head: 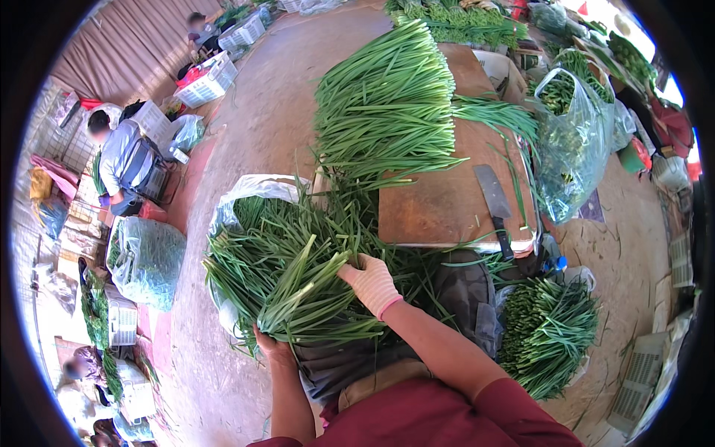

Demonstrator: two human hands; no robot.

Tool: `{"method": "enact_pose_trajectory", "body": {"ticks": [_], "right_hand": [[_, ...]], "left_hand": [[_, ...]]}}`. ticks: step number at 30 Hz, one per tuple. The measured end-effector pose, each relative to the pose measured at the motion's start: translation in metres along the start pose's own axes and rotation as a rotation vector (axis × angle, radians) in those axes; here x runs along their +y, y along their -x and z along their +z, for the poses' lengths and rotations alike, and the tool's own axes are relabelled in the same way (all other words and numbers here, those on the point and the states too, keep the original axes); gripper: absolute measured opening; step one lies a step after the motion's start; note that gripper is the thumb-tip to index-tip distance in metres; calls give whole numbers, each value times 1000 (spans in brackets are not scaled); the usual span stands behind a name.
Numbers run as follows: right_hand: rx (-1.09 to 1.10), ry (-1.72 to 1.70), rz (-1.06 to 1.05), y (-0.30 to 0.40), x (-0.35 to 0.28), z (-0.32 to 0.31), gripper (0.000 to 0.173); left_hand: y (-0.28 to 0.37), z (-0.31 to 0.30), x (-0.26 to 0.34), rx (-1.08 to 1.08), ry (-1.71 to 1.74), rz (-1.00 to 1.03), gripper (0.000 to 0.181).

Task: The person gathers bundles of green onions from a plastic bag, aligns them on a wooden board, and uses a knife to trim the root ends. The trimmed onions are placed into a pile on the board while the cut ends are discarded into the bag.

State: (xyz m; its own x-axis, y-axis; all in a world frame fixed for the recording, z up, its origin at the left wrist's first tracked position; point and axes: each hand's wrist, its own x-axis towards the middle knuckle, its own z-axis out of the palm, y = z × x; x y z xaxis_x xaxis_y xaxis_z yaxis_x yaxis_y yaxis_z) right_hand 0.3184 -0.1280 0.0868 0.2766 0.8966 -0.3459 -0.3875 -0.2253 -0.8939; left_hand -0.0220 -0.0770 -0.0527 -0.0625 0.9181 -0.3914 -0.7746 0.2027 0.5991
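Observation:
A loose bunch of long green stalks, probably garlic chives (304, 296), lies across my lap. My left hand (273, 343), bare, holds it from below at its lower left. My right hand (368, 279), in a pale knitted glove, has its fingers closed at the stalk ends; the fingertips are partly hidden. Behind the bunch, a plastic bag (262, 187) overflows with more greens. A large aligned stack of the same stalks (391, 106) rests on a brown board (430, 207). On that board's right side lies a cleaver (491, 190), its black handle over the near edge.
To my right stands an upright mass of cut stalks (550, 335). A clear bag of greens (575, 145) stands beyond the board. At left are another filled bag (148, 262), a white crate (206, 81) and a seated person (125, 159); other people sit farther off.

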Motion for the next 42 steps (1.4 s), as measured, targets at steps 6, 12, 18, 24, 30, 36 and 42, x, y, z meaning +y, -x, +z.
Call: {"method": "enact_pose_trajectory", "body": {"ticks": [6,12,18,24,30,36,42], "right_hand": [[-61,143,-16,-14,24,0,28],[-309,628,-74,16,-1,-13,24],[-11,161,-184,23,12,-21,22],[50,661,-500,3,-17,-14,36],[-23,823,-562,-15,-23,-15,34],[-191,1095,-541,-17,-34,-26,34],[-234,1124,-396,-10,-21,-29,32]], "left_hand": [[7,13,-4,45,-31,-14,58],[24,45,-6,268,-25,9,55],[5,18,-6,253,-16,13,51],[6,24,-3,143,-47,-37,47],[-2,17,-3,145,-77,-66,47],[1,20,-2,171,-135,-58,46],[5,26,-1,55,-114,-87,44]]}}
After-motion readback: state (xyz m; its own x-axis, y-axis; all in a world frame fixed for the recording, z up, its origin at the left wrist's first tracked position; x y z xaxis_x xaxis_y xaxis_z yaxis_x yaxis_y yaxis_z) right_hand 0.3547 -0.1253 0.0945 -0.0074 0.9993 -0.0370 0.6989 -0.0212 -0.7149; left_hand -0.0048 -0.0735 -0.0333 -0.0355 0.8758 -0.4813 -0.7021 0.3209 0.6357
